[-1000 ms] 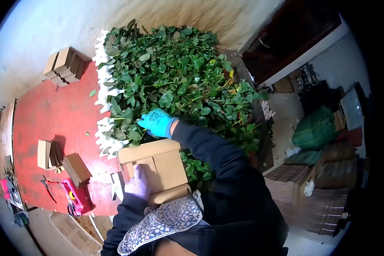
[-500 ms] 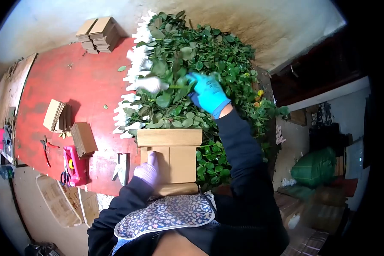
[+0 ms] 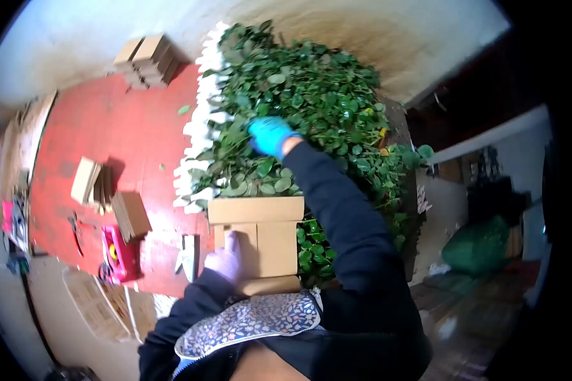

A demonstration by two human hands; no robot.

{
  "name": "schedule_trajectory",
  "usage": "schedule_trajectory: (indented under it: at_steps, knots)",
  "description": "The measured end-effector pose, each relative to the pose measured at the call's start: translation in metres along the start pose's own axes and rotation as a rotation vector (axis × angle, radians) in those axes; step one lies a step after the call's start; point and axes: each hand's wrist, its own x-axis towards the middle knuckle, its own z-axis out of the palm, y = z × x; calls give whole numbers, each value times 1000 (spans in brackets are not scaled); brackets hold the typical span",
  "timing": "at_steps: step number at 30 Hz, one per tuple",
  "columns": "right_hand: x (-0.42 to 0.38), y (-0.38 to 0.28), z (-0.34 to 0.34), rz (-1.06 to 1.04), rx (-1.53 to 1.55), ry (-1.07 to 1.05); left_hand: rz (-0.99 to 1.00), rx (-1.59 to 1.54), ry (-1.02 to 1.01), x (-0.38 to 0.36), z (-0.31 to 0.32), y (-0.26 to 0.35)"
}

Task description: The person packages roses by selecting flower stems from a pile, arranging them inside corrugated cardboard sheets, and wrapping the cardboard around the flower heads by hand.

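Observation:
My left hand, in a pale purple glove, lies on an unfolded cardboard piece at the table's front edge, its index finger stretched out. In a blue glove, my right hand reaches into the heap of leafy green stems. Its fingertips are among the leaves, so what they hold, if anything, is hidden. White-wrapped flower heads line the left side of the heap.
On the red table are cardboard stacks, a stapler-like tool, a pink holder and red-handled pliers. More cardboard is piled by the wall. A green sack is at the right.
My right hand has moved left and slightly down over the stems. The white-wrapped flower that was raised near it is no longer seen there. My left hand stays on the cardboard.

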Motion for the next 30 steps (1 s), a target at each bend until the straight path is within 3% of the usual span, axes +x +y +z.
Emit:
schedule_trajectory:
  at_steps: [1,5,9,11,13,14,16,17,18,20,22,25,27,30]
  knots:
    - [7,-3,0,52,-13,-134,0,13,0,0,-2,0]
    - [20,2,39,53,-13,-182,9,-48,-10,-2,-14,1]
    - [9,10,10,6,-35,-100,68,-66,41,-4,-13,-4]
    - [-1,29,2,-12,6,245,74,-57,52,-5,-13,-4]
    - [-26,38,-47,37,193,416,81,-20,109,-8,-14,0]
    - [-42,41,-70,193,503,440,61,-7,76,-5,-7,-2]
    - [-78,31,-136,468,1204,685,30,-12,46,-2,-2,-3]
    - [-91,52,-144,276,1144,852,50,-23,55,-4,-5,-2]
    - [-107,50,-160,227,798,940,75,-30,64,-4,-7,-2]
    - [-115,52,-172,81,1244,985,46,-47,28,-1,-5,-2]
    - [-103,35,-170,170,629,923,21,-55,-8,2,1,-2]
    - [-48,25,-128,217,-91,597,-10,-70,3,2,10,-5]
    - [-6,13,-78,165,-167,255,6,-81,8,2,8,-4]
    - [42,33,44,216,-279,29,16,-112,-4,-3,-4,-3]
